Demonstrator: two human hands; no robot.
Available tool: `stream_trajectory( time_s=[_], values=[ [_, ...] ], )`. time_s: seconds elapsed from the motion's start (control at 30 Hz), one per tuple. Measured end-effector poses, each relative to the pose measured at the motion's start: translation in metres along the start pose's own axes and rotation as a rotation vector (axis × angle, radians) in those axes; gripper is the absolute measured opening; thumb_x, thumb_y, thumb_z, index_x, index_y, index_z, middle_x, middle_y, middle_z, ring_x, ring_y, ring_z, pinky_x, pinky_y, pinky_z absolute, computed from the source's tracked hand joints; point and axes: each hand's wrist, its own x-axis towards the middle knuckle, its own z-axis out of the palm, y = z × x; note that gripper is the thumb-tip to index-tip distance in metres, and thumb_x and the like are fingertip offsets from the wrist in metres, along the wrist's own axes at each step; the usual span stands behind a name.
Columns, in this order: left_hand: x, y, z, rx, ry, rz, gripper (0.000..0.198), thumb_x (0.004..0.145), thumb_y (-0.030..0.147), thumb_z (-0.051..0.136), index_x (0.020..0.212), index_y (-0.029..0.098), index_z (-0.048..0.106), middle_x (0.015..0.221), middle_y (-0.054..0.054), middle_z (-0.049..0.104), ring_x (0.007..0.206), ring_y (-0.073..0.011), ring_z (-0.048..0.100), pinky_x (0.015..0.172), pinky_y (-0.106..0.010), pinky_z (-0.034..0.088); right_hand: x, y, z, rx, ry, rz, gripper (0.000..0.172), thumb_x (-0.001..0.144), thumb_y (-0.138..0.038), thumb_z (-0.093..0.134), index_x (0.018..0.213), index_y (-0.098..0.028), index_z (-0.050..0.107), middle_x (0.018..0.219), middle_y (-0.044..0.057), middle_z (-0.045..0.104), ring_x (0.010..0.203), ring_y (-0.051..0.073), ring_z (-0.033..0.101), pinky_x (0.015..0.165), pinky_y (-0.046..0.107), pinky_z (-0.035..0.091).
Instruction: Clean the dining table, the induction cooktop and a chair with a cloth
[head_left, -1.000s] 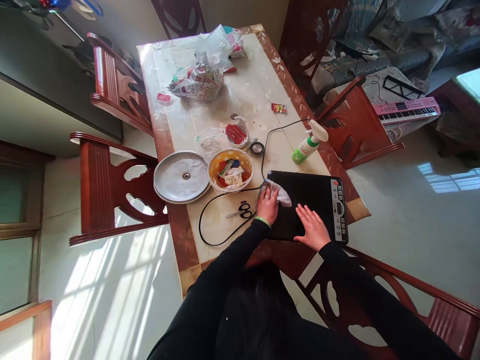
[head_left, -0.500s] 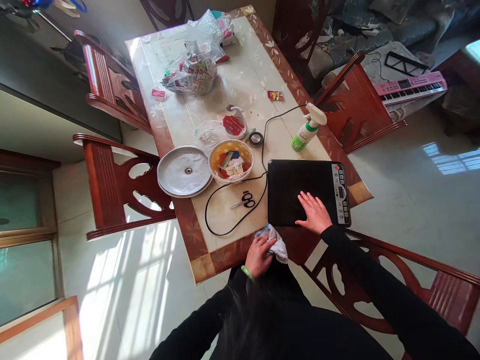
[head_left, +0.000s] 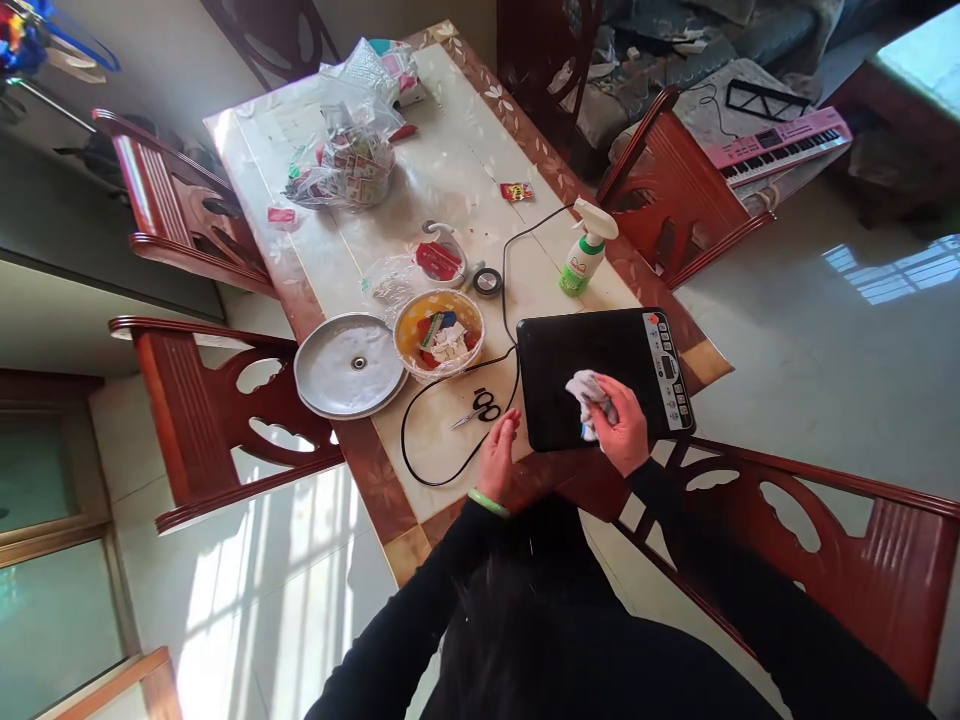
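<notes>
A black induction cooktop (head_left: 551, 390) lies on the table's near right corner, its button panel on the right side. Over its surface, my right hand (head_left: 624, 432) grips a whitish cloth (head_left: 583, 392) between thumb and fingers. Whether the cloth touches the glass I cannot tell. My left hand (head_left: 498, 462), with a green bangle at the wrist, hovers by the cooktop's left front corner. It holds nothing, and its fingers are stretched out, seen from the side. Black-handled scissors (head_left: 484, 405) lie just beyond it, inside a loop of the black power cord (head_left: 403, 440).
Beyond the cooktop stands a green-and-white spray bottle (head_left: 583, 262). Left of it are a roll of black tape (head_left: 487, 281), a lined bowl (head_left: 405, 340) with scraps and a round metal lid (head_left: 330, 365). Plastic bags (head_left: 360, 165) sit farther back. Wooden chairs (head_left: 172, 420) surround the table.
The cloth has passed from my left hand to my right, which lay flat on the cooktop before. My left hand has let go and risen slightly. The view has shifted a little.
</notes>
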Motion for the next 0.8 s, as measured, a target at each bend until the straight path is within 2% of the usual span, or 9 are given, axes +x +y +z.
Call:
stream_trajectory(
  time_s=[0.07,0.13,0.23,0.33,0.4,0.5,0.63,0.7,0.8],
  values=[
    [0.013,0.003,-0.014,-0.043,0.025,-0.014,0.056,0.110,0.054,0.043,0.144,0.018,0.069,0.146,-0.017,0.071,0.136,-0.0281,0.069,0.116,-0.049,0.056,0.004,0.009,-0.001,-0.079,-0.194,-0.159,0.052,0.102,-0.042,0.060,0.151,-0.027,0.065,0.165,0.009,0.055,0.150,0.036,0.050,0.127,0.058,0.040],
    [0.026,0.006,-0.022,0.026,0.025,0.058,0.053,0.109,0.053,0.047,0.143,0.020,0.069,0.151,-0.014,0.069,0.144,-0.0268,0.063,0.124,-0.048,0.049,0.007,0.013,0.008,-0.177,-0.348,-0.262,0.050,0.098,-0.049,0.069,0.144,-0.032,0.072,0.171,0.005,0.047,0.160,0.041,0.036,0.130,0.067,0.029],
    [0.051,0.015,-0.023,0.200,-0.039,0.247,0.049,0.111,0.048,0.046,0.145,0.022,0.069,0.157,-0.012,0.063,0.149,-0.0254,0.057,0.128,-0.047,0.044,0.031,0.019,0.037,-0.294,-0.345,-0.234,0.059,0.096,-0.055,0.072,0.151,-0.034,0.066,0.180,0.003,0.030,0.167,0.044,0.017,0.131,0.072,0.017],
    [0.089,0.031,-0.013,0.367,-0.111,0.427,0.046,0.113,0.040,0.042,0.148,0.023,0.067,0.163,-0.011,0.058,0.154,-0.0234,0.052,0.131,-0.047,0.040,0.073,0.019,0.081,-0.268,-0.326,-0.238,0.064,0.097,-0.052,0.072,0.155,-0.030,0.060,0.181,0.005,0.027,0.168,0.042,0.015,0.133,0.071,0.015],
    [0.115,0.041,-0.002,0.490,-0.151,0.512,0.046,0.112,0.035,0.042,0.150,0.022,0.065,0.166,-0.009,0.055,0.160,-0.0229,0.043,0.135,-0.048,0.033,0.081,0.013,0.108,-0.219,-0.283,-0.225,0.063,0.098,-0.041,0.070,0.156,-0.022,0.058,0.179,0.010,0.031,0.168,0.040,0.016,0.134,0.069,0.015],
    [0.136,0.047,0.019,0.683,-0.283,0.537,0.044,0.109,0.029,0.050,0.149,0.019,0.066,0.169,-0.009,0.051,0.163,-0.0271,0.037,0.136,-0.051,0.030,0.037,0.005,0.125,-0.156,-0.227,-0.190,0.069,0.092,-0.025,0.069,0.159,-0.019,0.052,0.178,0.011,0.032,0.169,0.036,0.014,0.134,0.067,0.024],
    [0.136,0.040,0.043,0.916,-0.453,0.434,0.049,0.099,0.023,0.068,0.148,0.022,0.068,0.170,-0.010,0.048,0.163,-0.0361,0.036,0.132,-0.058,0.036,-0.054,0.008,0.110,-0.112,-0.274,-0.270,0.055,0.086,-0.009,0.063,0.132,-0.037,0.070,0.175,-0.006,0.038,0.168,0.028,0.019,0.129,0.066,0.038],
    [0.136,0.036,0.047,0.987,-0.493,0.405,0.047,0.099,0.022,0.069,0.146,0.022,0.070,0.170,-0.010,0.049,0.162,-0.0355,0.039,0.131,-0.057,0.038,-0.064,0.009,0.105,-0.110,-0.289,-0.288,0.045,0.085,-0.008,0.063,0.119,-0.036,0.074,0.171,-0.006,0.044,0.166,0.028,0.026,0.129,0.064,0.040],
    [0.142,0.035,0.048,1.044,-0.527,0.428,0.039,0.103,0.027,0.062,0.139,0.018,0.074,0.166,-0.010,0.054,0.158,-0.0339,0.045,0.131,-0.052,0.039,-0.036,-0.005,0.114,-0.148,-0.302,-0.238,0.039,0.082,-0.010,0.068,0.116,-0.028,0.076,0.161,0.003,0.057,0.162,0.035,0.034,0.133,0.064,0.033]
  ],
)
